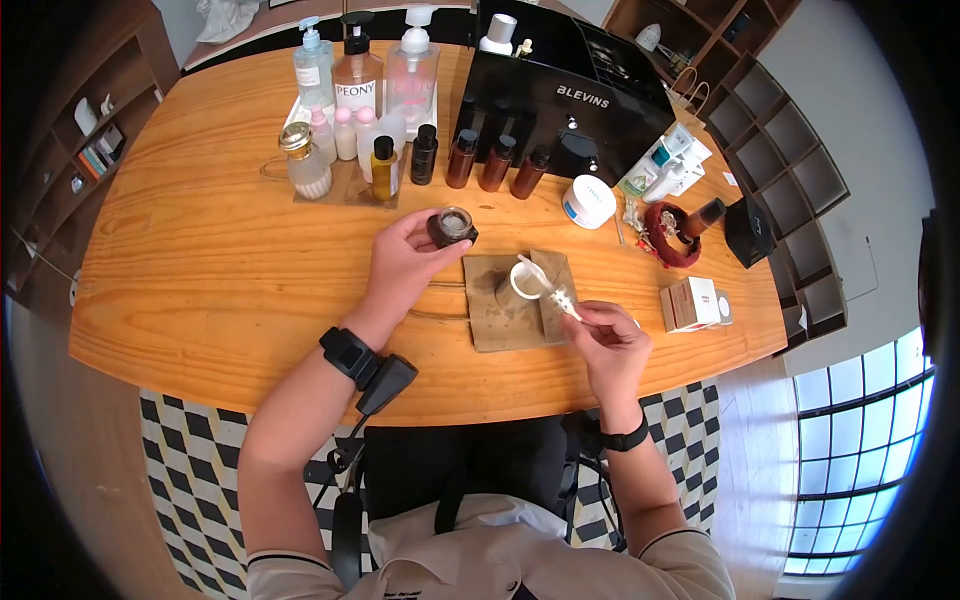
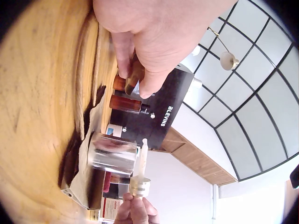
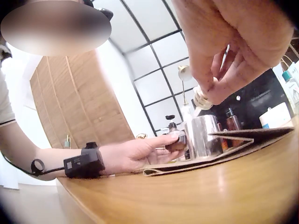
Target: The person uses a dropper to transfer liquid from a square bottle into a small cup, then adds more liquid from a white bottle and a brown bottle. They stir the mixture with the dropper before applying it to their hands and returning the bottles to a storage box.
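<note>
In the head view my left hand [image 1: 408, 262] holds a small dark open jar [image 1: 453, 226] above the table, fingers round its side. My right hand [image 1: 612, 350] pinches the white and gold cap of a dropper [image 1: 563, 299]. The dropper's pale tube slants over the rim of a metal cup [image 1: 520, 284], which stands on a folded brown paper [image 1: 490, 318]. The left wrist view shows the dropper tube [image 2: 143, 158] beside the shiny cup [image 2: 114, 154]. Whether the tip holds liquid, I cannot tell.
Pump bottles [image 1: 357, 80] and small brown bottles [image 1: 462, 160] line the back, before a black case [image 1: 560, 100]. To the right are a white jar [image 1: 588, 203], a red ring-shaped holder [image 1: 662, 246] and a small box [image 1: 690, 305].
</note>
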Tool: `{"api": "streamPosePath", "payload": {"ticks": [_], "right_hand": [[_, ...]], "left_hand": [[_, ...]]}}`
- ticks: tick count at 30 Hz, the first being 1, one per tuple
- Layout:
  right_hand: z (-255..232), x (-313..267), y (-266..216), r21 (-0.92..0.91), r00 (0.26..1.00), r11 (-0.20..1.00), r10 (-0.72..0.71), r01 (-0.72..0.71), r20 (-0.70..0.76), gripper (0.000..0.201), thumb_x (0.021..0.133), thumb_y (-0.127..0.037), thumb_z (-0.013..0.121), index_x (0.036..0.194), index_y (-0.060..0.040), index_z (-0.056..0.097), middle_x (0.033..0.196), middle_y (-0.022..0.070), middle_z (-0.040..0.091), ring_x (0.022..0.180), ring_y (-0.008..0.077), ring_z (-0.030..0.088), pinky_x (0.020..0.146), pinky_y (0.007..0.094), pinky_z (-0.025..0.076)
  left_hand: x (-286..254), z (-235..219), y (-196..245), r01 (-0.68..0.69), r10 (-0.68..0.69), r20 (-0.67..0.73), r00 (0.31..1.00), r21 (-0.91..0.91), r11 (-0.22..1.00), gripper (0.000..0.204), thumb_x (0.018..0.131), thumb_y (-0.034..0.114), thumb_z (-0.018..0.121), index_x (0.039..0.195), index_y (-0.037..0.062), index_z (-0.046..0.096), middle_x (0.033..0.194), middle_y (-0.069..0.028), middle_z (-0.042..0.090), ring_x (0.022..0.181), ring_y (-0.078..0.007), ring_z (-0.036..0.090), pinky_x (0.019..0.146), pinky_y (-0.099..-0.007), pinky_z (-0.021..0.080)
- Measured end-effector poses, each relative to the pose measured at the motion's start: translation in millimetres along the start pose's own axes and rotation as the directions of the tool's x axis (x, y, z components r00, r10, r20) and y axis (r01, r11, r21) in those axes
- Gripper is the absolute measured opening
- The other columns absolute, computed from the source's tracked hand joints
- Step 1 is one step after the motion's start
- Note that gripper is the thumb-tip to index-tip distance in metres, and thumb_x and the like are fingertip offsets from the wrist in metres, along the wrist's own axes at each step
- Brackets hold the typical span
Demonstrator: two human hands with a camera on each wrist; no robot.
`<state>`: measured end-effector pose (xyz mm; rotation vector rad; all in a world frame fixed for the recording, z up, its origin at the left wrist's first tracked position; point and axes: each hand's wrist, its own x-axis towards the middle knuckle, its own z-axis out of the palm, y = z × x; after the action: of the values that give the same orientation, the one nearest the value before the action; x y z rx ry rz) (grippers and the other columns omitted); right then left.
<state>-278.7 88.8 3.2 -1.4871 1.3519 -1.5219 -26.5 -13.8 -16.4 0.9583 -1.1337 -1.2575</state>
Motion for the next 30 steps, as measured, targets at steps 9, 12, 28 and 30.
{"api": "streamPosePath", "payload": {"ticks": [9,12,28,30], "right_hand": [[-19.4,27.7,-41.7,-0.12,0.992,0.986,-0.11,0.118,0.068,0.016,0.086,0.006,0.074,0.102,0.0057,0.073,0.105,0.011,0.069,0.088,0.0133,0.068,0.077,0.0231,0.056],[-14.7,27.5,-43.5,-0.167,0.993,0.983,-0.063,0.079,0.098,0.016,0.086,0.006,0.074,0.102,0.0058,0.073,0.104,0.0107,0.068,0.088,0.0132,0.068,0.077,0.0225,0.056],[-35.7,55.0,-17.1,-0.217,0.985,0.967,-0.103,0.131,0.138,0.037,0.083,0.002,0.074,0.119,0.005,0.066,0.107,0.0121,0.072,0.086,0.0143,0.071,0.076,0.025,0.057],[-65.6,53.6,-23.6,-0.399,0.979,0.911,-0.023,0.103,0.2,0.048,0.081,-0.002,0.076,0.126,0.0025,0.063,0.117,0.0168,0.068,0.099,0.023,0.07,0.085,0.0321,0.057]], "left_hand": [[0.3,-0.1,-0.2,-0.002,0.002,0.02,1.0,-0.001,1.0,0.047,0.082,0.002,0.081,0.124,-0.0035,0.062,0.112,-0.0101,0.071,0.101,-0.0139,0.069,0.091,-0.0267,0.055],[0.3,-0.5,0.6,0.004,-0.004,0.026,1.0,-0.001,1.0,0.047,0.082,0.002,0.08,0.125,-0.0036,0.061,0.113,-0.0104,0.071,0.102,-0.0143,0.069,0.092,-0.027,0.055],[-1.7,1.3,4.0,-0.003,0.002,0.024,1.0,0.049,0.999,0.051,0.082,0.002,0.081,0.128,-0.0034,0.06,0.115,-0.0098,0.07,0.103,-0.0137,0.068,0.092,-0.0274,0.055],[-3.6,2.4,7.6,-0.005,0.004,0.033,0.999,0.029,1.0,0.051,0.081,0.0,0.081,0.128,-0.0043,0.059,0.114,-0.011,0.07,0.103,-0.0151,0.068,0.092,-0.0279,0.056]]}}
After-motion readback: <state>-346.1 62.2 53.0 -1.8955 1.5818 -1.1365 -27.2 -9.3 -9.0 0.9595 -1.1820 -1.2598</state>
